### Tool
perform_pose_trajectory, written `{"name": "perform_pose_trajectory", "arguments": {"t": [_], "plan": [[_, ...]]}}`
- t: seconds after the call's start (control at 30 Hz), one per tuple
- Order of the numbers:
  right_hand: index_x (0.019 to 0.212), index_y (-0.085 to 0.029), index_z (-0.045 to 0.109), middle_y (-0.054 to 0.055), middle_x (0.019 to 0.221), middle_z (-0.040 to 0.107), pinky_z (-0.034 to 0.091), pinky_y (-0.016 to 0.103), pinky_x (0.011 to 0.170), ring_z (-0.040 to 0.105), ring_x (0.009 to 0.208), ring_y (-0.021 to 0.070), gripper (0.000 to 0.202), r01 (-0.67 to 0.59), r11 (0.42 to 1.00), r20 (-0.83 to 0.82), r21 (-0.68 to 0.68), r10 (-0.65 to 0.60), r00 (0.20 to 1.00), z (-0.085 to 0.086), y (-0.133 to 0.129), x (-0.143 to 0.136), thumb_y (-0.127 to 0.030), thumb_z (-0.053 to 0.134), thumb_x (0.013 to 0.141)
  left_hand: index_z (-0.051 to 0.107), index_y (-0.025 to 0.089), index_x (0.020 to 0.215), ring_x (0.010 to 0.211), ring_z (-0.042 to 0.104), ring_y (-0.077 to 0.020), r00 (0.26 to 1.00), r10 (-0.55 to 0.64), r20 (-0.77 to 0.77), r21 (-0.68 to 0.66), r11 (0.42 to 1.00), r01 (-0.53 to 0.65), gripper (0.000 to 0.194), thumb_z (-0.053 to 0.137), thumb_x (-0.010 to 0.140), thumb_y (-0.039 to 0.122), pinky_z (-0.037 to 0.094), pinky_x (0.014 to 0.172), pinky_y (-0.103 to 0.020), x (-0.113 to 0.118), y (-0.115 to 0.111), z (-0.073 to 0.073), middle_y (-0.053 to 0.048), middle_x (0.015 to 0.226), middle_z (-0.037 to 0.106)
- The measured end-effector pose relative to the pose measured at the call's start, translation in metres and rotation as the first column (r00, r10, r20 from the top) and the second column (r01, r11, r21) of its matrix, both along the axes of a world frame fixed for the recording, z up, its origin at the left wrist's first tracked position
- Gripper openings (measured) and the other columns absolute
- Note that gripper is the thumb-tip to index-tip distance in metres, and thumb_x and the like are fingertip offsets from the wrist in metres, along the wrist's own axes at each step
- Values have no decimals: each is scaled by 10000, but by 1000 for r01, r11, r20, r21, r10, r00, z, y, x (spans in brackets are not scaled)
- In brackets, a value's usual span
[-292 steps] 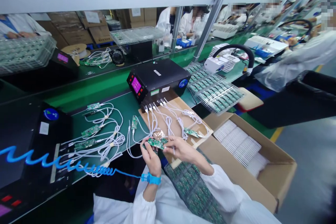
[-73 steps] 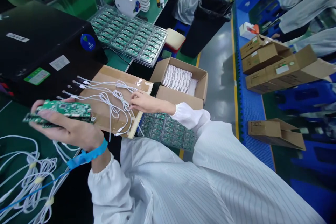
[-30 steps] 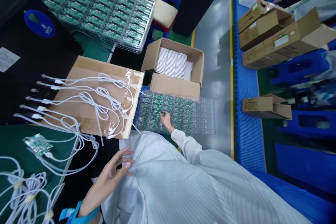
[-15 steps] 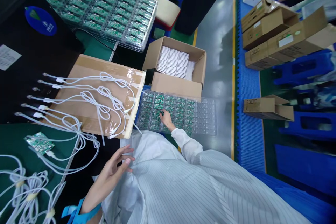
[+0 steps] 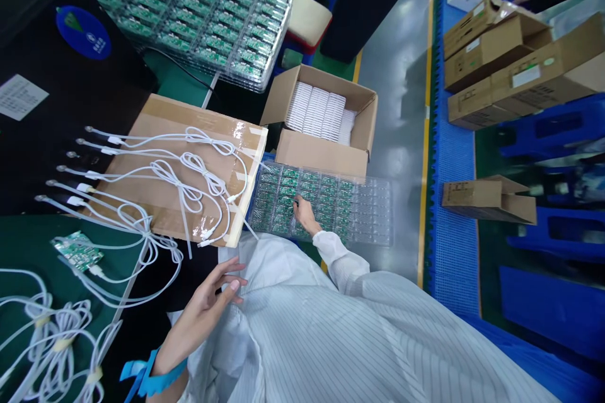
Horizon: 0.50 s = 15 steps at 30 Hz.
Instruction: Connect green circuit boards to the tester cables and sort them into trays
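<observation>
My right hand (image 5: 306,215) reaches over a clear plastic tray (image 5: 378,211) with rows of green circuit boards (image 5: 326,192). Its fingers are closed at one of the left-hand rows; a small dark spot shows at the fingertips, too small to name. Above my lap, beside the cardboard sheet, my left hand (image 5: 215,296) hovers with fingers apart and nothing in it. A blue strap (image 5: 158,378) circles that wrist. White cables (image 5: 165,167) run from a black machine (image 5: 42,138) across the cardboard sheet (image 5: 179,119). One circuit board (image 5: 78,252) with a cable attached lies on the green table.
Behind the tray stands an open carton (image 5: 321,151) of stacked white pieces. Stacked trays of boards (image 5: 222,25) fill the back of the table. Bundled cables (image 5: 61,343) lie at front left. More cartons (image 5: 520,75) stand right, past the aisle (image 5: 392,113).
The whole view has shifted slightly to the right. My right hand stays at the tray with its fingers closed. My left hand keeps nearly the same pose.
</observation>
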State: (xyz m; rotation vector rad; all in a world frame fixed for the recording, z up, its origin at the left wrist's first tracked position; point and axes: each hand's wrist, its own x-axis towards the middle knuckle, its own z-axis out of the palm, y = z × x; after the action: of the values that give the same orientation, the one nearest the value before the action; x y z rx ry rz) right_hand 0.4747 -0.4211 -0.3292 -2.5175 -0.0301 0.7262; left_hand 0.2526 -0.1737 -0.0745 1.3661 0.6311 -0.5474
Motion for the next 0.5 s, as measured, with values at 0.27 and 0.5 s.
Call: {"name": "perform_pose_trajectory", "arguments": {"t": [0.27, 0.5], "plan": [[1246, -111, 705, 187, 1266, 611, 480, 306, 974, 653, 1005, 216, 341, 11, 1000, 59, 3, -11, 998, -6, 8, -3, -226, 471, 1026, 543, 261, 1410, 1151, 647, -280, 1000, 7, -1, -3, 1000, -7, 569, 608, 946, 584, 638, 883, -425, 2, 0, -1, -136, 1418, 583], [1247, -95, 710, 181, 1224, 662, 470, 315, 1025, 651, 1082, 232, 346, 60, 995, 71, 81, -66, 995, -7, 1, 2, -210, 489, 1006, 561, 260, 1405, 1130, 672, -295, 1000, 29, 12, 8, 1000, -29, 585, 633, 924, 585, 644, 866, -432, 0, 0, -2, -141, 1404, 610]]}}
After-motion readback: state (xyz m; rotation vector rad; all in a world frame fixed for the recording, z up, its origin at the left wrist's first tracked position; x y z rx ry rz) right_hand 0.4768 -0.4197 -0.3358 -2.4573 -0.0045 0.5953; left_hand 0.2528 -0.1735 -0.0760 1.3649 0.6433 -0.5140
